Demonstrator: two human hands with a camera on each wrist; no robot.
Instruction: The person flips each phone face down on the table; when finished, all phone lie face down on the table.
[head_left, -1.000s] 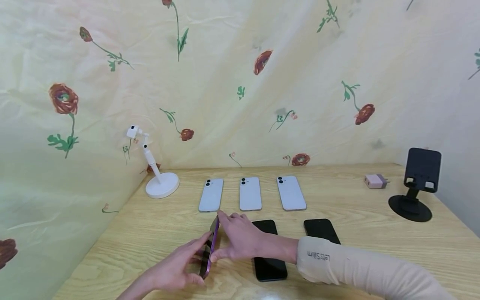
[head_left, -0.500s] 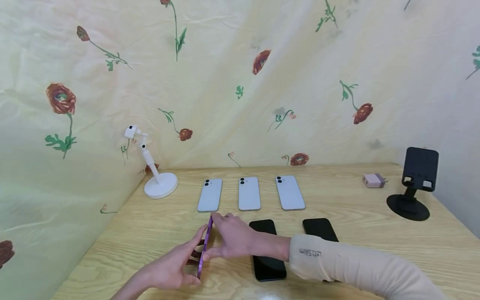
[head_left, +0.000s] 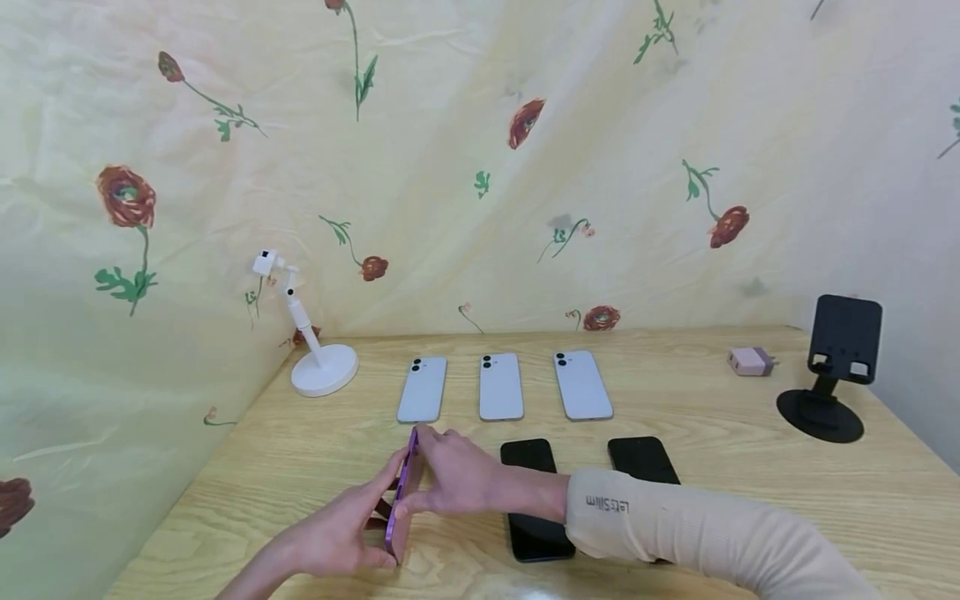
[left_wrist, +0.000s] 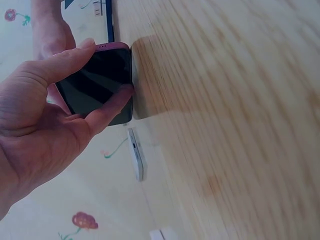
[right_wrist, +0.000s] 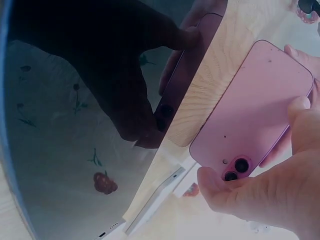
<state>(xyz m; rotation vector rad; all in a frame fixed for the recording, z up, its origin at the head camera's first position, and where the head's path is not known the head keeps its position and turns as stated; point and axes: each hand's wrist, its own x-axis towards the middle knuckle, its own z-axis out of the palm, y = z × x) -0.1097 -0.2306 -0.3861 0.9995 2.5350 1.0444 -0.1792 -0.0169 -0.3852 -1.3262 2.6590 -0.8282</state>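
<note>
One beige R sleeve (head_left: 690, 521) reads "Let'sSlim" (upside-down). L hand (head_left: 333, 529) & R hand (head_left: 461, 477) both pinch the pink phone (head_left: 401, 539), fingers part-bent round its edges, on its long side over wood-grain table (head_left: 292, 458), contact unclear. L wrist cam shows glossy dark screen (left_wrist: 102, 77); R wrist cam, smooth back (right_wrist: 255, 97) w/ 2 round lenses (right_wrist: 242, 165).

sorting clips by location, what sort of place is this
Probably an indoor tabletop, perhaps staged for recording: a wood-grain table, a flower-print sheet hanging behind it like a backdrop, and three pale phones laid in a row.
</note>
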